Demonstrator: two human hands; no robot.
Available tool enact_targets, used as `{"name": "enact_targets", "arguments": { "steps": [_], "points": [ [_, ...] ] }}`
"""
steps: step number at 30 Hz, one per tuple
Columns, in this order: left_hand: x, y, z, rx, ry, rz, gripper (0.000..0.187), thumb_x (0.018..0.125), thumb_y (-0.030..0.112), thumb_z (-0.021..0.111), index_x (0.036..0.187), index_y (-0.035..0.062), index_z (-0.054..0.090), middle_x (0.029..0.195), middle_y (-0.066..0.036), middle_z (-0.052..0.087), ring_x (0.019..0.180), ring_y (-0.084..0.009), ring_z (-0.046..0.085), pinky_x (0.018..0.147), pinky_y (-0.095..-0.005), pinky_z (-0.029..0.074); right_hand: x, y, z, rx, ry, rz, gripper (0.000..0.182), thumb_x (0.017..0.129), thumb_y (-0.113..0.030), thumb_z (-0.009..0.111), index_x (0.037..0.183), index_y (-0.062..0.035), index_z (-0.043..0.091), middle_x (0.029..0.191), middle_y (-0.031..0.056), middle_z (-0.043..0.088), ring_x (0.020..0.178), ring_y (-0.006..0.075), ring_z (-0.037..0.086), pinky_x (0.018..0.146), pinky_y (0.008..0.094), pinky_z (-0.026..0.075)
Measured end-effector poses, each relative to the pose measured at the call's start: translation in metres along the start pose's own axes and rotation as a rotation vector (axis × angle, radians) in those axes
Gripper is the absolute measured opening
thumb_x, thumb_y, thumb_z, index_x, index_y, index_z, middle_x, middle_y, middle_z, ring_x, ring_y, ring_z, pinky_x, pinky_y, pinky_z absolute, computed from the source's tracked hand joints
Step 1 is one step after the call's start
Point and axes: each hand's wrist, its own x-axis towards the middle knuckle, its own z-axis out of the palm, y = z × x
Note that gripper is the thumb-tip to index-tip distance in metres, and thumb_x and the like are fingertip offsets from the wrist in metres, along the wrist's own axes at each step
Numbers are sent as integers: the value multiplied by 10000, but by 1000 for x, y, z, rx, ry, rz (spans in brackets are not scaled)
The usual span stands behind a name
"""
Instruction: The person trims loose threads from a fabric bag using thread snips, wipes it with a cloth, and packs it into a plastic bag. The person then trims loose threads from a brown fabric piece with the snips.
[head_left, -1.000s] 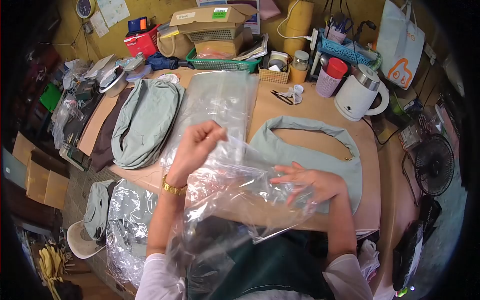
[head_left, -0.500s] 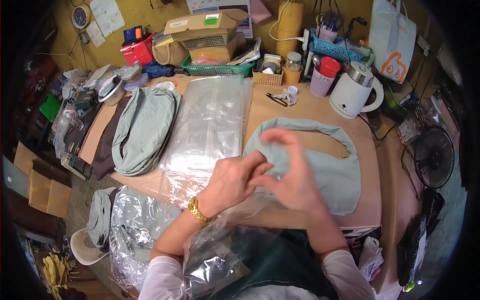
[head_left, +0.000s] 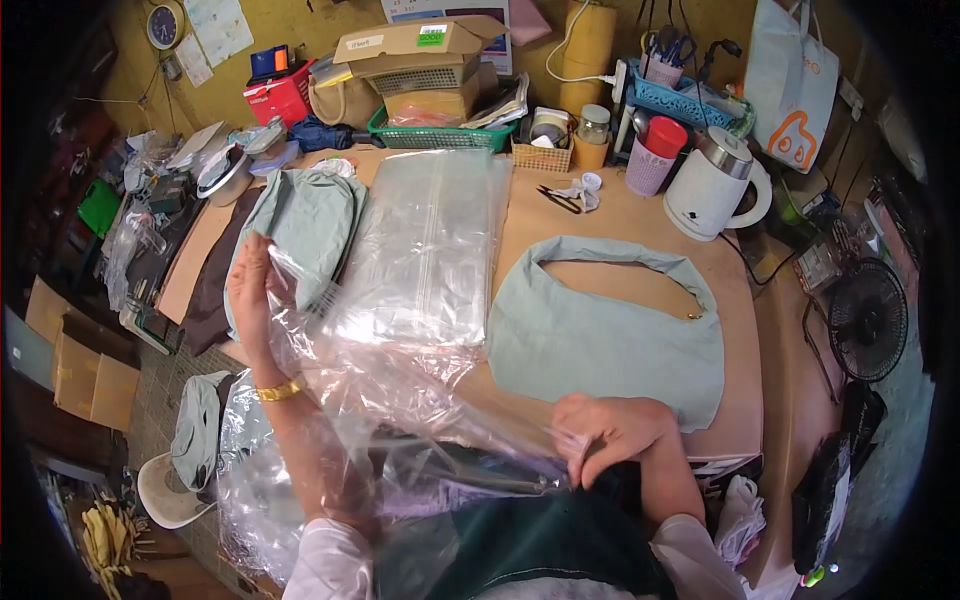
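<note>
A clear plastic bag (head_left: 400,390) is stretched between my two hands over the table's near edge. My left hand (head_left: 252,290), raised at the left above the folded grey-green bags, grips one end. My right hand (head_left: 615,432) pinches the other end low at the front. Just beyond my right hand lies a grey-green cloth shoulder bag (head_left: 610,350), flat with its strap looped toward the back. A stack of clear plastic bags (head_left: 425,250) lies in the middle of the table. Left of it are piled grey-green cloth bags (head_left: 305,215).
Along the back stand a green basket (head_left: 440,135), a lilac cup (head_left: 648,172) and a white electric kettle (head_left: 712,185). Black scissors (head_left: 560,199) lie before them. At right is a black fan (head_left: 868,320). A stool (head_left: 175,492) with a cloth bag stands at lower left.
My hands were close together over the table's front; now they are wide apart. The left has swung out left and up, the right has dropped, and the plastic bag is spread between them.
</note>
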Motion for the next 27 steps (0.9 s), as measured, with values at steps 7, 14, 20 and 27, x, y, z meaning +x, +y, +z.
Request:
{"name": "enact_targets", "arguments": {
  "steps": [7,14,20,27],
  "points": [
    [-51,-20,27,60,-1171,-412,459,821,279,733,1157,-19,641,835,31,628,669,-38,460,564,-216,337,-133,34,0,637,1368,-407,440,826,-489,702,1034,-101,690,847,67,627,921,249,586,907,443,435],
    [-59,-23,50,-536,-633,-658,204,943,249,616,962,47,645,762,-10,608,665,-91,522,623,-229,418,-89,6,1,18,423,587,349,910,-371,663,1057,-61,597,789,43,613,699,161,592,697,365,517],
    [-68,-30,57,466,-1490,16,281,926,197,627,1099,-23,651,819,-20,640,739,-122,594,682,-304,467,-103,26,7,1314,1017,-374,220,932,-247,614,896,-31,641,772,32,645,731,151,612,700,299,487],
    [-65,-24,33,-537,-1045,-866,259,911,158,621,1108,-9,607,935,-85,642,837,-198,615,764,-302,491,-94,33,6,99,684,136,350,1001,-378,515,881,-59,595,648,10,552,615,119,554,603,275,452]
  ]
}}
